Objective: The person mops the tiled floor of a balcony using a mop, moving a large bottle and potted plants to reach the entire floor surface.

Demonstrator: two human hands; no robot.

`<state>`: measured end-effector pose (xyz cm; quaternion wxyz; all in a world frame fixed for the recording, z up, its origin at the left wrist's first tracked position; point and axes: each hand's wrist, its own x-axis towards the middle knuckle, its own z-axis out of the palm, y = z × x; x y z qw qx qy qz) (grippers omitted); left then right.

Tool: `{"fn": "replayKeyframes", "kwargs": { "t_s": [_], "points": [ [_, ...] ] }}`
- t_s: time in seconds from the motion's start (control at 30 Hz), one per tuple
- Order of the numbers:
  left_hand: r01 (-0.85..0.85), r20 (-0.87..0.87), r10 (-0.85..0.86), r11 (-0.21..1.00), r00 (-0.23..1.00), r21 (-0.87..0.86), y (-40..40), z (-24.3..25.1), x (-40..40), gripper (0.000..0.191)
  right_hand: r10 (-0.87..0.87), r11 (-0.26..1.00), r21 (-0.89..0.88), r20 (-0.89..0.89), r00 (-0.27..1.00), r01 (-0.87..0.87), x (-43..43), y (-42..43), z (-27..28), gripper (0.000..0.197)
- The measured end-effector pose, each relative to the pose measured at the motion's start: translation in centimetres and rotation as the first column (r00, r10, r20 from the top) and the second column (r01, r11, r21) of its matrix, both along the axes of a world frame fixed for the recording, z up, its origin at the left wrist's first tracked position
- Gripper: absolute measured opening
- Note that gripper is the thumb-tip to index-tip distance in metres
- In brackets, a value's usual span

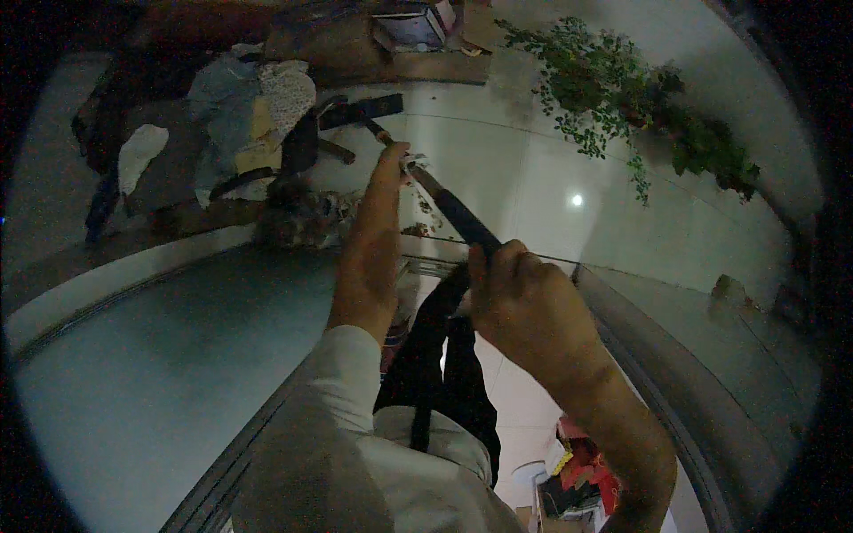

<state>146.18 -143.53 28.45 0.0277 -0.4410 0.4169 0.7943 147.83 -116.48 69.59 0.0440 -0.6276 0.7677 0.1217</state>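
My left hand (398,158), arm stretched forward, grips a slim pole near the upper middle of the view. My right hand (516,280) is closed around the thick dark handle (466,216) of what looks like the same pole, nearer to my body. The pole slants from my right hand up and left to my left hand and on beyond it. Past my left hand its far part runs towards a dark, flat, bar-shaped piece (383,106) low over the floor; whether the two are joined cannot be told. Dim light blurs the fingers.
Leafy green plants (600,86) stand at the upper right. Clothes or cloths (230,100) hang at the upper left. A glass panel (166,346) is at my left, with a door-like frame (666,373) at my right. Red and white packages (586,466) lie at the lower right.
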Motion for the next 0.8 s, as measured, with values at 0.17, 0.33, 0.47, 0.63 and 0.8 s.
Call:
{"fn": "replayKeyframes", "kwargs": {
  "t_s": [0.17,0.33,0.47,0.63,0.8],
  "points": [
    [-0.052,-0.715,0.113,0.993,0.690,0.107,-9.9,-1.8,4.2,0.037,0.076,0.993,-0.093,0.062,0.995,-0.070,-2.2,-2.5,5.5,0.027],
    [0.022,-0.410,0.295,0.789,0.863,0.614,0.2,0.3,-1.2,0.021,-0.048,0.999,-0.016,0.014,0.999,0.048,-4.9,1.7,8.7,0.029],
    [-0.199,-0.346,0.562,0.693,0.751,0.693,15.5,5.4,-4.6,0.019,-0.102,0.992,0.061,-0.126,0.987,0.111,-5.4,6.5,13.8,0.036],
    [-0.362,-0.025,0.504,0.653,0.863,0.665,21.7,10.2,-3.7,0.012,-0.310,0.939,0.154,-0.005,0.951,0.307,-5.3,12.3,17.0,0.038],
    [-0.303,0.114,0.288,0.794,0.951,0.526,23.6,9.8,-4.5,0.012,-0.545,0.829,0.201,0.080,0.835,0.522,-3.7,15.7,18.0,0.040]
  ]
}}
